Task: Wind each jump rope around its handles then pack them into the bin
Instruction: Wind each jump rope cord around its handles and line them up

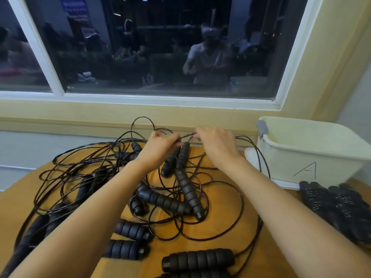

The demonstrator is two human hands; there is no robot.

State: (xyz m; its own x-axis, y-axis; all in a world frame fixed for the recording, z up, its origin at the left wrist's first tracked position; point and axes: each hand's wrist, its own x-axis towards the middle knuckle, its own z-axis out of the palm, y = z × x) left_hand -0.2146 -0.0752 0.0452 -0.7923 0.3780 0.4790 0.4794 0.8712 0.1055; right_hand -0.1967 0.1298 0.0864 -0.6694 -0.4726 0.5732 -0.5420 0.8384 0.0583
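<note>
Nearest the camera, at 6 o'clock, a black ribbed foam handle point(197, 260) lies across the bare orange-brown wooden table point(224, 227), with two shorter ribbed black handles point(130, 230) just beyond it toward 7 o'clock. Both bare forearms reach over them toward 12 o'clock.

The left hand point(159, 149) is closed in a pinch on a thin black cord point(186, 135), and the right hand point(216, 144) pinches the same cord just beside it, the short stretch between them held above the table. Directly beneath the hands, a pair of long black ribbed handles point(183, 157) points up toward the fingers; whether either hand touches them cannot be told.

The tangle of loose black jump ropes point(80, 173) spreads from 9 o'clock through the centre, loops overlapping and more handles lying among them, under and around both arms.

At 3 o'clock, well to the right of the right hand, stands a cream plastic bin point(313, 157) marked with a hand-drawn "A". One cord loop drapes against its left side. Black knitted gloves point(337, 205) lie at 4 o'clock.
</note>
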